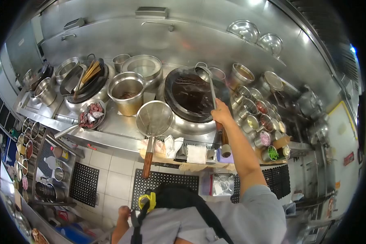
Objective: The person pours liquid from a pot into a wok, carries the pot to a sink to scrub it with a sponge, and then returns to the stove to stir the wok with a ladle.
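Note:
My right hand [221, 111] is closed around the handle of a long metal ladle [211, 87]. The ladle's bowl is over the back right rim of a large wok [169, 87] holding dark liquid. Low at my left side, my left hand [124, 212] has its fingers curled in, and whether it holds anything is too small to tell. A round mesh strainer [154, 118] with a wooden handle lies at the counter's front, left of the wok. Folded white cloths [196, 154] lie at the front edge.
A deep steel pot [127, 87] stands left of the wok. Farther left are a pan of raw pieces [92, 115] and another wok [103, 85] with wooden sticks. Several ingredient containers [252, 122] crowd the right side. Black mats [83, 184] lie on the tiled floor.

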Demonstrator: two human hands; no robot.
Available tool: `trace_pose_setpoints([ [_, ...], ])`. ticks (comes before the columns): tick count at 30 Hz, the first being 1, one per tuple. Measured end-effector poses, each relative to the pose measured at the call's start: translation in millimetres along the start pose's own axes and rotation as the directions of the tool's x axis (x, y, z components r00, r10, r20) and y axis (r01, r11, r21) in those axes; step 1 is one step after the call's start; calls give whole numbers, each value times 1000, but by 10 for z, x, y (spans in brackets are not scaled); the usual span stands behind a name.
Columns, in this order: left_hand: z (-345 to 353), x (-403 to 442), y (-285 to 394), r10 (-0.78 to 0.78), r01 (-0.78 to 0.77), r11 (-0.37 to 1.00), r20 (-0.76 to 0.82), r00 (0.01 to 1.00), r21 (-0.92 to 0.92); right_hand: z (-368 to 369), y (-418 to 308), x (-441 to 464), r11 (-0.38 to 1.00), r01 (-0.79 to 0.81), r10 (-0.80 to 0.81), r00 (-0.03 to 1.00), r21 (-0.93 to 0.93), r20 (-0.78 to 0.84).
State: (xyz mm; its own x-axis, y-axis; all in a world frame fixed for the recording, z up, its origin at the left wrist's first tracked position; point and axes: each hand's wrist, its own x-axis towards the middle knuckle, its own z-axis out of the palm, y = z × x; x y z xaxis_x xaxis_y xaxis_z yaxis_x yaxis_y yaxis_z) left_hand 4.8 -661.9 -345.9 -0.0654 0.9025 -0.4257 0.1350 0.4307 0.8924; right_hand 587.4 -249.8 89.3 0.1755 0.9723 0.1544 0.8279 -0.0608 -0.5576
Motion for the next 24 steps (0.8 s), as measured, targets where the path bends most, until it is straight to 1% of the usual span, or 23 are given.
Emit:
trace_pose_setpoints([
  [1,37,52,7,-229,224,970,-45,972,-97,34,88,-29,999,-32,32,999,3,-24],
  [2,45,99,17,-448,427,882,-70,891,-199,45,184,-57,996,-72,73,997,47,-20],
  [3,37,121,30,-403,382,906,-93,910,-183,29,217,-112,990,-111,113,993,90,-16],
  [5,59,147,30,-311,289,945,-139,940,-155,-176,-108,-345,947,-203,194,979,250,62],
  [7,-82,218,32,-99,99,993,8,995,68,-251,-156,-431,939,-179,175,984,295,41],
  [9,-117,198,31,-133,129,988,44,990,80,-312,-175,-507,922,-128,137,991,366,1],
  [11,-108,228,143,-389,385,917,-26,921,-102,-443,-264,-582,864,-76,117,992,498,-52],
  [12,-119,252,170,-480,465,851,-3,877,-242,-517,-308,-628,827,-49,108,991,560,-72],
  [13,-118,228,184,-480,460,848,-13,877,-264,-573,-318,-687,804,19,68,990,594,-124],
  [14,-77,194,230,-465,442,874,-84,882,-200,-680,-513,-809,779,-14,95,991,627,-96],
  [15,-72,234,270,-521,490,827,-49,852,-274,-655,-489,-833,592,-22,90,995,805,-39],
  [16,-20,239,294,-518,494,846,-88,851,-199,-654,-514,-886,416,-95,125,991,904,47],
  [17,39,244,334,-513,500,857,-127,849,-123,-560,-450,-949,207,-71,114,992,976,48],
  [18,104,250,393,-508,508,860,-166,845,-47,-410,-306,-991,93,-81,87,994,992,72],
  [19,176,240,489,-499,509,860,-225,837,-11,-171,57,-911,399,-79,53,997,913,64],
  [21,238,273,729,-528,550,831,-199,826,80,-1,53,-1077,734,-96,72,995,672,65],
  [23,246,228,865,-503,525,847,-200,841,78,54,343,-1155,661,-155,88,988,734,129],
  [24,326,297,902,-485,506,857,-175,857,99,9,309,-1249,663,-173,116,985,728,128],
])
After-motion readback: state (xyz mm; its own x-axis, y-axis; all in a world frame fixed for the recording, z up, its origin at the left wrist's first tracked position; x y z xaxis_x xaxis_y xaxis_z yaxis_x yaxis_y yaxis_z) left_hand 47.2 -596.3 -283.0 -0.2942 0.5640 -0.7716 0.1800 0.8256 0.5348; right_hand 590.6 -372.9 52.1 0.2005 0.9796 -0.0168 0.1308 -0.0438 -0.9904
